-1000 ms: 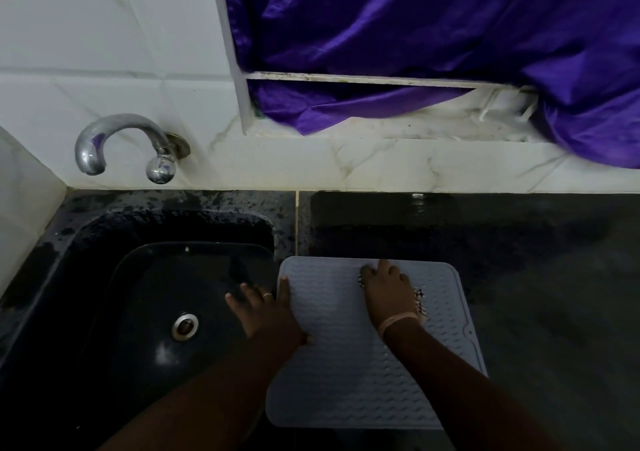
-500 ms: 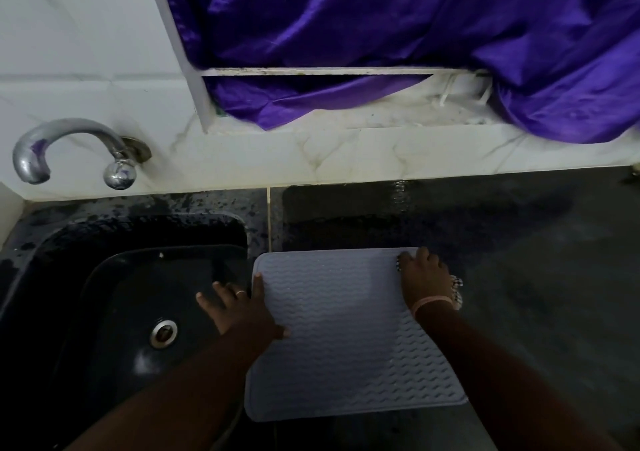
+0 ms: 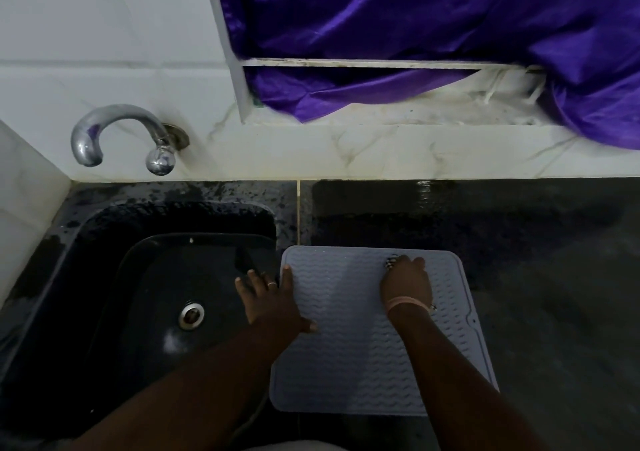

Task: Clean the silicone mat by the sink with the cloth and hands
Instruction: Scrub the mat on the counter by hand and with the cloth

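While the left hand point(image 3: 268, 298) steadies the mat point(image 3: 349, 343), fingers spread; right hand point(image 3: 407, 282) gripping cloth point(image 3: 392, 261).

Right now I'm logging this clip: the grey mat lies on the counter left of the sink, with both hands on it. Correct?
Not quite: in the head view the mat lies on the counter to the right of the sink, not left. Both the left hand and the right hand are on it.
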Tool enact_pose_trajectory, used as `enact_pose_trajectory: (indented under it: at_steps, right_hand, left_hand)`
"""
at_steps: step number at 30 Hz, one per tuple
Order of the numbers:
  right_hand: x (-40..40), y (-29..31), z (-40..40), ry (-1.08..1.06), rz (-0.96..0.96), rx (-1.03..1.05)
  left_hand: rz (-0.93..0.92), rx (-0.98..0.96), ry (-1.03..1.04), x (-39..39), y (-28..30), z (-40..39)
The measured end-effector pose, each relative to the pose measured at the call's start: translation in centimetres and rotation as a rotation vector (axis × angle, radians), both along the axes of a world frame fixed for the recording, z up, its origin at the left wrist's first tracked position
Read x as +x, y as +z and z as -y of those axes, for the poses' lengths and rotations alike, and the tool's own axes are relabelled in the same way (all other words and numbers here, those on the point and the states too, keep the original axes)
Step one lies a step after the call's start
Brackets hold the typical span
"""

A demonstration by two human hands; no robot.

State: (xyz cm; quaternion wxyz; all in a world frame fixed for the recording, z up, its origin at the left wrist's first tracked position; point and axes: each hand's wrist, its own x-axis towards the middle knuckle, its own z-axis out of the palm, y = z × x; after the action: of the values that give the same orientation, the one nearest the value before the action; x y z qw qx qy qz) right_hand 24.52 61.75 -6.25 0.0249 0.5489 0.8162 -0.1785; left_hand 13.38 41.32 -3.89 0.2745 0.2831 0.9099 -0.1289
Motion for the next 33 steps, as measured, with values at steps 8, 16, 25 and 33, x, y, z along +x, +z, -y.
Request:
enact_pose_trajectory:
  at_steps: [8, 16, 25, 33]
  right_hand:
    - [-6.7, 0.0, 7.7, 0.302, -0.01, -0.017]
    - [-11.3, 0.3, 12.4, 0.649, -0.083, -0.055]
    - [-7.0, -0.5, 8.4, 0.823, 0.067, 0.236]
    - [0.1, 0.5, -0.6, 0.733, 0.193, 0.267]
  left_hand:
    - [0.021, 0.047, -0.001, -0.3, -1.1, 0.9]
    - [-0.003, -0.012, -0.033, -0.2, -0.8, 1.7]
    - [-0.035, -0.13, 0.041, 0.0, -0.2, -0.5]
    - [0.023, -0.141, 0.081, -0.1, 0.1, -0.6]
